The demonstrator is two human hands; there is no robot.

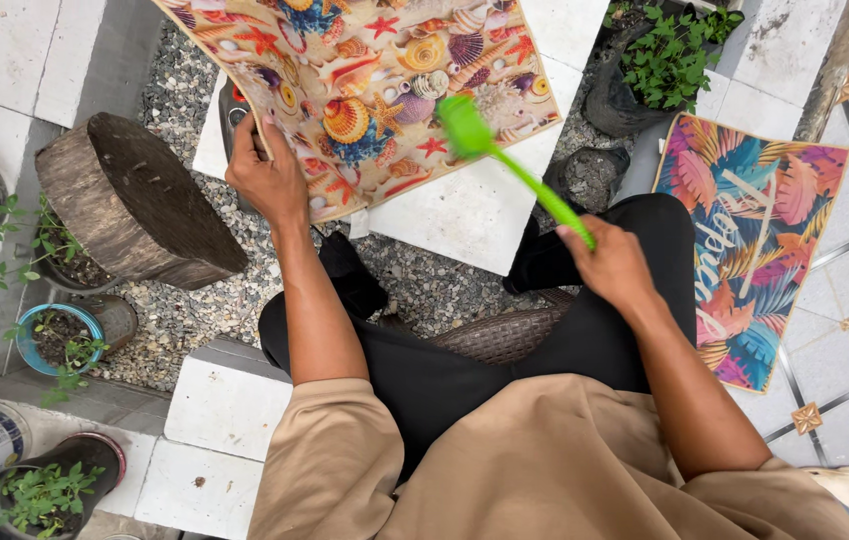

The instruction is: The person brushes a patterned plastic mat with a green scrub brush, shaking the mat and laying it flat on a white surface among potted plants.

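Left hand (267,178) pinches the seashell-print mat (370,90) by its edge, up at twelve o'clock; it looks light and floppy (support the edge). Right hand (613,265) wraps closed round the green brush (505,165), a stiff plastic handle

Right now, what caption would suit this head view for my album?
Left hand steadies a seashell-print mat while right hand holds a green brush over it.

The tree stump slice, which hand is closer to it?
Left. The left hand grips the seashell mat's edge just beside the tree stump slice. The right hand, holding the green brush, is far across on the other side.
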